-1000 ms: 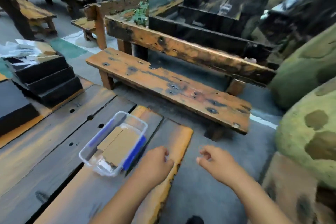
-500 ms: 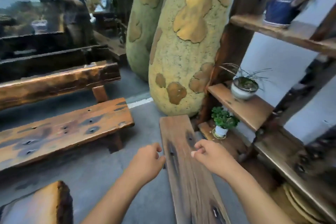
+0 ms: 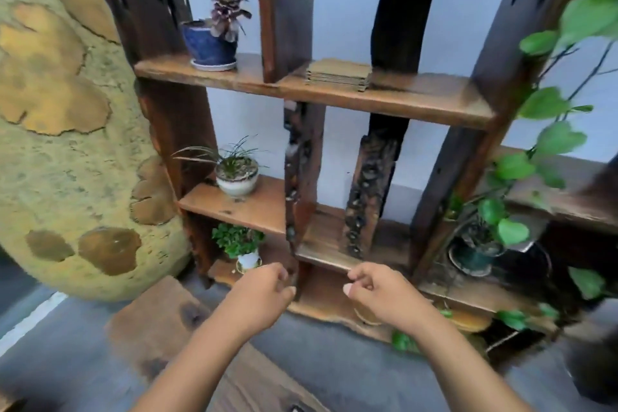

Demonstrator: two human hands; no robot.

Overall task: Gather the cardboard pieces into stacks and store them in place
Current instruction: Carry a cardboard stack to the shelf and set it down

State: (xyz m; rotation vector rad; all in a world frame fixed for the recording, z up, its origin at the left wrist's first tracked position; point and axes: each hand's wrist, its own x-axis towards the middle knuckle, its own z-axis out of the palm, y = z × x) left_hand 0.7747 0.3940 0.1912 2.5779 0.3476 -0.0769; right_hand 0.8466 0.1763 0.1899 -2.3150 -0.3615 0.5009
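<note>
View now off the table, onto shelf (image 3: 384, 100) with cardboard stack (image 3: 337, 73).

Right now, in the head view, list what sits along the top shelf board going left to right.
Blue pot with a purple succulent → upright wooden divider → stack of cardboard pieces → dark upright post → bare stretch of shelf board.

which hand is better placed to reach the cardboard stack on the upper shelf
Right, probably. The right hand sits almost directly below the tan stack of cardboard pieces on the upper wooden shelf. The left hand is further left, nearer the small white plant pot. Both hands look empty.
</note>
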